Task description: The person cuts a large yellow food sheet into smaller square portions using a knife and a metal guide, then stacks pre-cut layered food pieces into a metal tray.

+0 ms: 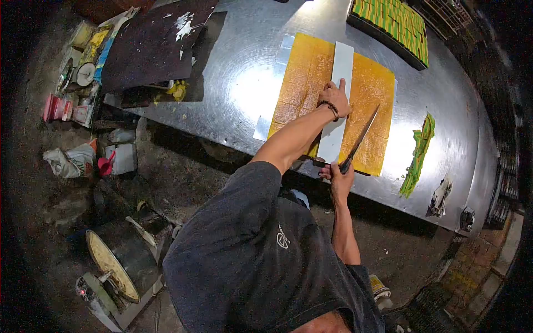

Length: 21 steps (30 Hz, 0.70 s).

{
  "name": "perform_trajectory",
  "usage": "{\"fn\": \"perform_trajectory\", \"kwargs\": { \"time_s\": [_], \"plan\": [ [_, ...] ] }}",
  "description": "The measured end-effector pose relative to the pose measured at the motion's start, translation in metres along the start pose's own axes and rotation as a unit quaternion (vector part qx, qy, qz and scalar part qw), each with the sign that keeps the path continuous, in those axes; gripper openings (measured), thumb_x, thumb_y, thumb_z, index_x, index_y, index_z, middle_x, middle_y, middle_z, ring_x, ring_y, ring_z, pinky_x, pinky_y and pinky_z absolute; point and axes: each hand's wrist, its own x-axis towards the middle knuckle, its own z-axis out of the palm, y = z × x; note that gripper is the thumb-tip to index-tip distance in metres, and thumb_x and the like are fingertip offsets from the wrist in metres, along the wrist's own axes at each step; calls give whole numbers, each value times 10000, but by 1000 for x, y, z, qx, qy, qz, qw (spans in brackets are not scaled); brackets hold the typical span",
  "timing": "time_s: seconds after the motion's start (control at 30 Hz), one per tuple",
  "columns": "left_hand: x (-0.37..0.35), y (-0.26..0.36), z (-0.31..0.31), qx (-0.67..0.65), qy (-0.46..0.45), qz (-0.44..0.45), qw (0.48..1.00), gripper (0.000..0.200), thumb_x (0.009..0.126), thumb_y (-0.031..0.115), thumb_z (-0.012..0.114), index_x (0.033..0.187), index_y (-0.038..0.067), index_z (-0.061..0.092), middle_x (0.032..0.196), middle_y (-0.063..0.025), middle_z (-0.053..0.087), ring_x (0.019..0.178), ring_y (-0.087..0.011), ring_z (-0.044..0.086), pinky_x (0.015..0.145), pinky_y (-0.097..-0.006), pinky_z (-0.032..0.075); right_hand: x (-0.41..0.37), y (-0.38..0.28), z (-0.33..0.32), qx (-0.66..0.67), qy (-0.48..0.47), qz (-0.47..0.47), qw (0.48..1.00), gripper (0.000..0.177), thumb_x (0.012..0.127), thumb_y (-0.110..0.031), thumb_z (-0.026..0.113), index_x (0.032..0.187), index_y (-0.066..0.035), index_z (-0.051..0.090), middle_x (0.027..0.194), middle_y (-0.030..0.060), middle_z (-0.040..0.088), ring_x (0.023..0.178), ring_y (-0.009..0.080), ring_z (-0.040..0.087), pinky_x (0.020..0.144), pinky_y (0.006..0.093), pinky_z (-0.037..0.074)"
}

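A flat yellow-orange slab, like sheet cake (369,83), lies on the metal table with faint straight lines across its top. Across its middle runs a long white straightedge (343,61). My left hand (336,100), with a dark bracelet at the wrist, spans the straightedge and holds it down against the slab. Near the table's front edge, my right hand (341,176) is closed around the handle of a long knife (363,133). The blade points away from me, over the slab just right of the straightedge.
Green and yellow trimmings (417,155) lie right of the slab, near a crumpled wrapper (441,195). A tray of striped green-yellow pieces (391,28) stands at the back right. A dark board (155,47) covers the table's left end. A drum-shaped machine (114,263) stands on the floor at left.
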Motion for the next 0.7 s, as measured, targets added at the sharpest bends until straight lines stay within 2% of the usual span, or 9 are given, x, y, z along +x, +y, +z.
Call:
{"fn": "perform_trajectory", "kwargs": {
  "time_s": [0.2, 0.33, 0.53, 0.7],
  "plan": [
    [-4, 0, -6, -15, -22, -2, 1000, 1085, 744, 555, 705, 1520, 80, 116, 1348, -376, 343, 1168, -456, 512, 856, -524, 502, 0, 0, 1, -3, 5, 8, 1000, 184, 929, -71, 577, 1057, 4, 468, 829, 149, 636, 672, 217, 669, 556, 334, 572],
    [23, -5, 23, 4, 7, -5, 1000, 1108, 731, 572, 709, 1524, 108, 90, 1394, -339, 323, 1239, -459, 444, 914, -607, 438, -1, -6, 2, -43, 1, 16, 999, 188, 921, -94, 603, 1030, 2, 483, 816, 119, 627, 676, 211, 666, 562, 319, 564],
    [21, -9, 6, 34, -56, 20, 998, 1238, 649, 686, 736, 1523, 110, 77, 1461, -301, 281, 1320, -451, 368, 978, -623, 396, -1, 4, 1, -27, 36, 11, 999, 167, 912, -74, 609, 1010, -5, 494, 827, 94, 603, 668, 202, 658, 578, 339, 588],
    [27, -12, 9, 42, -61, 30, 997, 1264, 626, 675, 763, 1523, 106, 78, 1449, -309, 296, 1312, -457, 377, 991, -622, 391, 2, 10, 0, -15, 51, 13, 998, 153, 907, -53, 609, 1012, -3, 510, 843, 97, 611, 671, 203, 659, 580, 341, 595]
  ]
}}
